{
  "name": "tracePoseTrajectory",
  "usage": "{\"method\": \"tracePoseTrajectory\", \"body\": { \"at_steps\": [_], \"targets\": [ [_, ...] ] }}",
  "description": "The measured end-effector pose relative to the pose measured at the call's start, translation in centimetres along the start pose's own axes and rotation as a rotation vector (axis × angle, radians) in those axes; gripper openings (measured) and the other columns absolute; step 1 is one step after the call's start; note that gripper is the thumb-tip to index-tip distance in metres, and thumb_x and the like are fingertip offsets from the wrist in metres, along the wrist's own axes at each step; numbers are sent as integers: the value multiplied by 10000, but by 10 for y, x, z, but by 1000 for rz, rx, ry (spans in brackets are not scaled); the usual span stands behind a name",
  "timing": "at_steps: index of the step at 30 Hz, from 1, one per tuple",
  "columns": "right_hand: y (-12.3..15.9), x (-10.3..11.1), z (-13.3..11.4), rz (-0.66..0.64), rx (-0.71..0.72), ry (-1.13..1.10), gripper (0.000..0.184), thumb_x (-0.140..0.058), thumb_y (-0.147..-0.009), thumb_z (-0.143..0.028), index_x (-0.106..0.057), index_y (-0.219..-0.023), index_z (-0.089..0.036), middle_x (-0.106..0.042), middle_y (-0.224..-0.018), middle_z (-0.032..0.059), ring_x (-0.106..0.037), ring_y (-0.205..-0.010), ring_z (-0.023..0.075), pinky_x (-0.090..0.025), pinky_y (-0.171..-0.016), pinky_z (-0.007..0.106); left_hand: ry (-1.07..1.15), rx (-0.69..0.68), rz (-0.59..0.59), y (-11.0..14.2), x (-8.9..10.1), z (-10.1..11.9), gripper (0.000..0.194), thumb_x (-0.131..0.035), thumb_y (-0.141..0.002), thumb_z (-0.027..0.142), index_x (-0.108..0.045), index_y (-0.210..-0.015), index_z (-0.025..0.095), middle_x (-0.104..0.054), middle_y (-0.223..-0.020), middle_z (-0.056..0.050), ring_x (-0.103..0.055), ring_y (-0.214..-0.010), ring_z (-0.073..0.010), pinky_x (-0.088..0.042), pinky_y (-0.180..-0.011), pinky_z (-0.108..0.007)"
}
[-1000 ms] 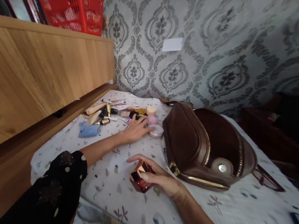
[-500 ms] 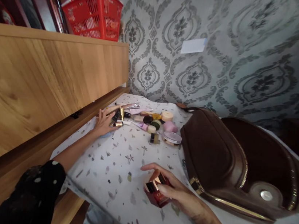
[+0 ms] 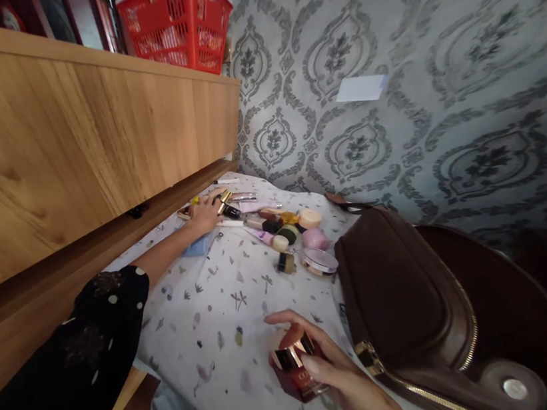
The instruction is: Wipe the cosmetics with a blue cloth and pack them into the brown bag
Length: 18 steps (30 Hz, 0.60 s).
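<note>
My right hand (image 3: pixel 333 367) is closed around a dark red bottle (image 3: pixel 302 378) with a shiny rose-gold cap, its index finger stretched out past the cap. The bottle is tilted, low over the patterned cloth. At the left end of the cosmetics, my left hand (image 3: pixel 205 216) has its fingers curled down among the tubes. A gold lipstick tube (image 3: pixel 224 201) shows right at its fingertips. What lies under the palm is hidden. Beside that hand are a white tube (image 3: pixel 231 223), a lilac tube (image 3: pixel 264 236) and a black-capped jar (image 3: pixel 286 263).
A large brown bag (image 3: pixel 393 288) lies unzipped on the right. Near it are a round compact (image 3: pixel 319 261) and a pink sponge-like piece (image 3: pixel 316 239). A wooden cabinet (image 3: pixel 113 123) borders the left side, with a red basket (image 3: pixel 182 18) on top. Patterned wallpaper (image 3: pixel 356 149) stands behind.
My left hand has moved forward and right, its fingers drawing in over the tubes. The gold tube lying near its fingers no longer shows. My right hand still holds the red bottle.
</note>
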State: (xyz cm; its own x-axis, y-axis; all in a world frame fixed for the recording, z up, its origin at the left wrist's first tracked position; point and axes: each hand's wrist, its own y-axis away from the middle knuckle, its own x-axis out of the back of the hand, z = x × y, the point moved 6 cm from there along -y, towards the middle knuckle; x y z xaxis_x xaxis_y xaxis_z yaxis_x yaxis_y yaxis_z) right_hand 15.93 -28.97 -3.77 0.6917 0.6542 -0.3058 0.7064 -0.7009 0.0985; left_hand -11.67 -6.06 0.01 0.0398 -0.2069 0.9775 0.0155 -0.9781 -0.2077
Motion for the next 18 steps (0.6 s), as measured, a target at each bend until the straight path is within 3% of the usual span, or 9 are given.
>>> {"method": "tracePoseTrajectory", "body": {
  "at_steps": [6,12,18],
  "targets": [
    [3,-1,-2,18,-8,-11,702,-773,-745,-583,-588,-1305,-203,-619,-859,22,-571,-768,170,-396,-679,271,-34,31,16,-28,5,0,464,-505,-982,431,-480,-1373,181,-513,-1434,-186,-450,-1314,-375,-446,-1007,-490],
    [1,5,3,-13,-12,19,760,-762,-731,-616,-561,-1336,-202,-607,-847,25,-523,-725,144,-369,-619,245,-11,126,-19,-71,12,-24,563,-471,-961,553,-527,-1357,157,-573,-1384,-222,-544,-1265,-378,-468,-981,-495],
    [4,12,3,-37,-58,105,863,-726,-656,-752,-587,-1320,-219,-594,-905,46,-525,-776,178,-408,-676,280,40,97,-22,-115,10,-28,654,-287,-964,664,-687,-1217,214,-636,-1353,-165,-552,-1272,-375,-447,-1022,-531]
  ]
}}
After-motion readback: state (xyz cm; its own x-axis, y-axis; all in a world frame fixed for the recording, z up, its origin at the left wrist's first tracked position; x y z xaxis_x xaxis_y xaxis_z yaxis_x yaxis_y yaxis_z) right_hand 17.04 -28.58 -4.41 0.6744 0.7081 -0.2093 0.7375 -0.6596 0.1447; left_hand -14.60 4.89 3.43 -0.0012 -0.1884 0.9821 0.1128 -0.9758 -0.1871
